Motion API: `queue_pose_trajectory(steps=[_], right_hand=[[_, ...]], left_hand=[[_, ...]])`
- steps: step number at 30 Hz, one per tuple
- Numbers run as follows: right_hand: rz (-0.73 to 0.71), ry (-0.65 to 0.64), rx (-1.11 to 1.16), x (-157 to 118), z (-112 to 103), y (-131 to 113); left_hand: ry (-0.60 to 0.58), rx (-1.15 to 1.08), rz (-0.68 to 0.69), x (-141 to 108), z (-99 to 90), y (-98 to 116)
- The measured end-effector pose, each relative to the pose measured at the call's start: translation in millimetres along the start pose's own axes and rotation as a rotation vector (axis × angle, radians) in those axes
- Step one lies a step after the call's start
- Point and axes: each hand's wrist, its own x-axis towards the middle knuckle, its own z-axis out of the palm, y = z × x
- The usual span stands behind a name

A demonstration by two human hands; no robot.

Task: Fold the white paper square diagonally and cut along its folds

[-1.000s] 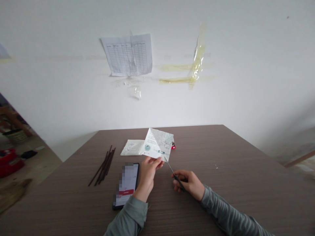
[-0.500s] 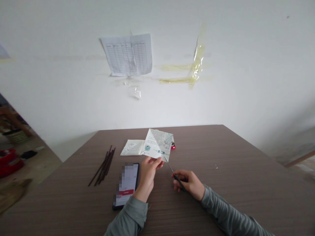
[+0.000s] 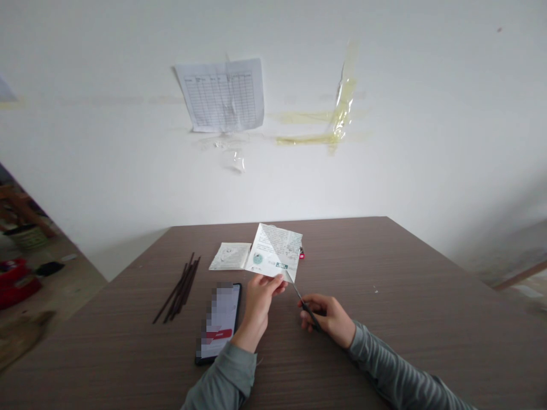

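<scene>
"What's in your left hand?"

"My left hand (image 3: 258,296) is pinched on a printed paper (image 3: 276,253), thumb on top, fingers beneath, at its lower edge. I hold it above the counter (image 3: 405,319), tilted so the print faces me."

"And the right?"

"My right hand (image 3: 329,319) is wrapped around the dark handle of a thin tool (image 3: 305,307). Its slim blade points up and away from me, the tip at the paper's lower right corner, just beside my left fingertips. I can't tell whether the tip has gone into the sheet."

"What lies around it?"

"A pale, flat packet (image 3: 229,256) lies just left of the paper; from my angle their edges meet, but I can't say whether they touch. A small red thing (image 3: 301,255) shows past the paper's right edge, partly hidden. Left of my left wrist there's a phone (image 3: 222,319), screen up, and farther left a loose bunch of dark sticks (image 3: 183,291)."

"And on the wall (image 3: 427,114)?"

"A creased sheet with a printed table (image 3: 222,97), and right of it, strips of yellowish tape (image 3: 344,108)."
</scene>
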Motion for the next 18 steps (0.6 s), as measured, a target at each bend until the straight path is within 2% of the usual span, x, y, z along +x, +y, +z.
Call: queue_pose_trajectory(steps=[9,18], right_hand=[[-0.004,-0.014,0.004,5.1,-2.0,9.5],[-0.012,-0.002,-0.022,0.8,-0.4,0.7]], left_hand=[[0.0,0.004,-0.013,0.4,0.7,2.2],[-0.013,-0.01,-0.011,1.0,-0.9,0.4]])
